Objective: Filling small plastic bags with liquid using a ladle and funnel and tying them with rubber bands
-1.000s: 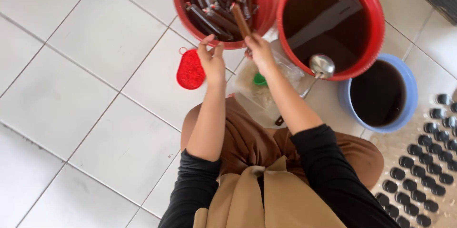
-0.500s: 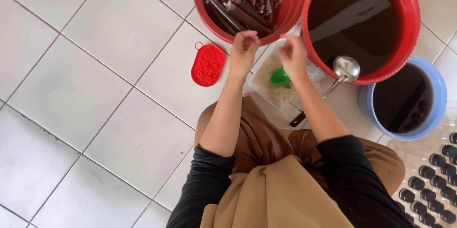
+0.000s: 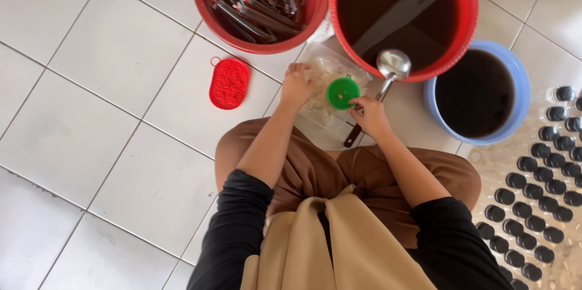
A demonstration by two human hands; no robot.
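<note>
I sit on a white tiled floor. My left hand [image 3: 298, 84] rests in a clear plastic box [image 3: 315, 60] of pale thin bags, fingers curled on them. My right hand [image 3: 370, 115] touches the rim of a small green funnel [image 3: 342, 92] that sits on the box. A metal ladle [image 3: 393, 64] leans on the big red tub of dark liquid [image 3: 403, 17], its dark handle running under my right hand. The red basin [image 3: 262, 5] at the back holds several long sealed tubes of dark liquid.
A red oval plastic piece [image 3: 229, 83] with a loop lies on the tiles to the left. A blue bucket of dark liquid [image 3: 477, 93] stands at the right. Further right lies a clear sheet with rows of dark round caps [image 3: 533, 193].
Both hands drew back from the red basin's rim, where a filled tube was put in, down to the clear box; the right hand now sits at the green funnel.
</note>
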